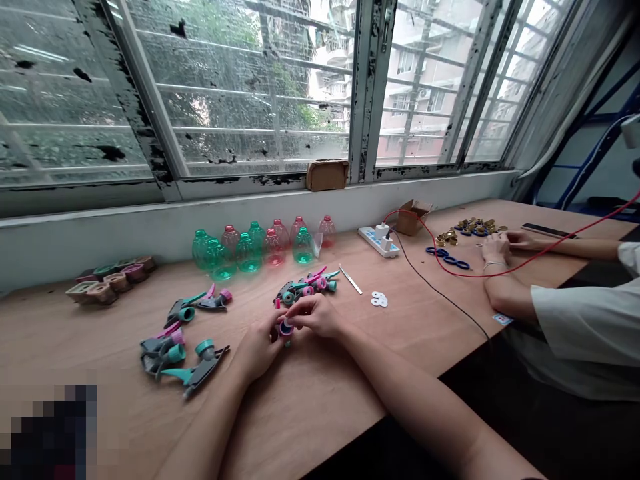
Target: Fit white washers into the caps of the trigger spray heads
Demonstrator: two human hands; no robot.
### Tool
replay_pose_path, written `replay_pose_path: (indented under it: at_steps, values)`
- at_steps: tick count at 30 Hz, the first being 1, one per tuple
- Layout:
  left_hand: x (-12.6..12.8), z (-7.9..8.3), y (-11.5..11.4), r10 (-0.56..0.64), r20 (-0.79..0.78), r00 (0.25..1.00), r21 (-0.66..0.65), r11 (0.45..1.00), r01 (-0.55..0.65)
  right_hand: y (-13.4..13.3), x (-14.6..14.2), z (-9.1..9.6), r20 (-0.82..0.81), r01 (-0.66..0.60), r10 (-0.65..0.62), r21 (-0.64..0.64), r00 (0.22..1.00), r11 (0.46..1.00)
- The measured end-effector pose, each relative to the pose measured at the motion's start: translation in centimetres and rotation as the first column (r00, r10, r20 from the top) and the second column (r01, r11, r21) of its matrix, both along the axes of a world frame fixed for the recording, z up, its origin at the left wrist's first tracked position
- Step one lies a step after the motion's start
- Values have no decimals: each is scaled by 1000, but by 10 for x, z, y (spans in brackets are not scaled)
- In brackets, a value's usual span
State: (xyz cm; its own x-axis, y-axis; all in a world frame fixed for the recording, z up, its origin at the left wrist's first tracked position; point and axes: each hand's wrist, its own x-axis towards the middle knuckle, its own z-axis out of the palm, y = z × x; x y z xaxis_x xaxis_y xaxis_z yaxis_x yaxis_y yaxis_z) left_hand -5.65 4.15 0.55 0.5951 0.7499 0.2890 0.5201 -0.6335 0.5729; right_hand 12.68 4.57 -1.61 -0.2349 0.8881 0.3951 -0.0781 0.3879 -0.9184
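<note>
My left hand [261,347] is wrapped round a trigger spray head [285,329] with a pink collar, its opening facing up toward me. My right hand [317,316] bends over that opening, thumb and fingers pinched on a small white washer [288,322] at the collar, partly hidden by the fingers. Just beyond my hands lies a pile of pink, teal and grey spray heads [306,287]. More spray heads [173,350] are spread on the table to the left. Several loose white washers [379,299] lie to the right, near white tweezers [351,279].
Green and pink clear bottles [247,253] stand below the window. Moulded pieces [110,280] sit at the left. A power strip [379,241], cables and a small carton [413,217] are at the right. A co-worker's hands [497,248] are near brass parts [475,227] and blue-handled scissors [447,257].
</note>
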Motion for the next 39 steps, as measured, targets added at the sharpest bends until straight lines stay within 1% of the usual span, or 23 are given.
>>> replay_pose_path:
  at_steps: [4, 7, 11, 16, 21, 27, 33, 39]
  values:
    - [0, 0, 0, 0, -3, 1000, 1, 1000, 0, 2, 0, -4, 14, -6, 6, 55, 1000, 998]
    - [-1, -1, 1, 6, -5, 1000, -3, 1000, -6, 3, -1, -6, 80, 47, -57, 123, 995, 991]
    - [-2, -1, 1, -6, 17, 1000, -17, 1000, 7, -1, -3, -4, 187, 99, -152, 263, 971, 960]
    - [-1, -1, 1, -42, 59, 997, -36, 998, 44, -4, -4, -1, 205, 131, -188, 264, 960, 956]
    - [-2, 0, 1, -24, 36, 999, 2, 1000, 24, -4, -4, -1, 272, 116, -216, 341, 938, 933]
    - [-1, 0, 2, 12, -13, 1000, 32, 999, -12, -4, 0, 0, 394, 110, -304, 444, 868, 889]
    - [1, 0, 3, 14, -23, 1000, 11, 1000, -13, -2, 1, 1, 458, 130, -364, 465, 811, 875]
    - [2, -1, 3, 25, -25, 999, 33, 999, -24, -3, 0, 2, 491, 170, -434, 494, 755, 853]
